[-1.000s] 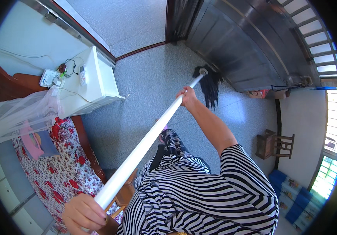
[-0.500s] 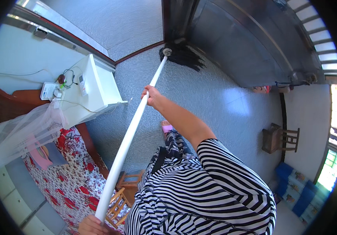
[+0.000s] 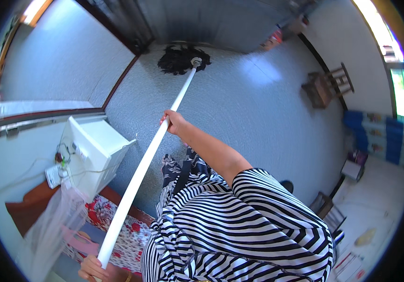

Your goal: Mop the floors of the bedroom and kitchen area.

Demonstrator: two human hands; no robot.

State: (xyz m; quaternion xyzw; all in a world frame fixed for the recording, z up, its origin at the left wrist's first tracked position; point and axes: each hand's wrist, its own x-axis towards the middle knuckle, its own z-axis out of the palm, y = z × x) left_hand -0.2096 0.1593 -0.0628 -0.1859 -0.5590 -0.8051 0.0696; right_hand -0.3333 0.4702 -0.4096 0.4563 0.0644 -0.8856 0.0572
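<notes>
A long white mop handle [image 3: 138, 176] slants across the view from lower left to the far floor. My left hand [image 3: 93, 269] is closed round its near end, low at the left. Further up the handle, my right hand [image 3: 172, 122] grips it with the arm stretched forward. The black mop head [image 3: 173, 60] lies spread on the grey floor [image 3: 239, 108], its strands trailing mostly left of the round socket. It rests close to the base of a dark metal panel [image 3: 202, 26].
To the left stand a white cabinet [image 3: 94, 155] with cables and small devices, and a bed with a red-flowered sheet [image 3: 138, 235] under a sheer net [image 3: 54, 225]. A wooden chair [image 3: 321, 89] stands by the right wall. A dark-red threshold strip [image 3: 119, 89] crosses the floor at far left.
The mop head has moved right along the panel's base, away from the corner, and its strands now trail left instead of right. My view has turned right. Both hands still hold the handle.
</notes>
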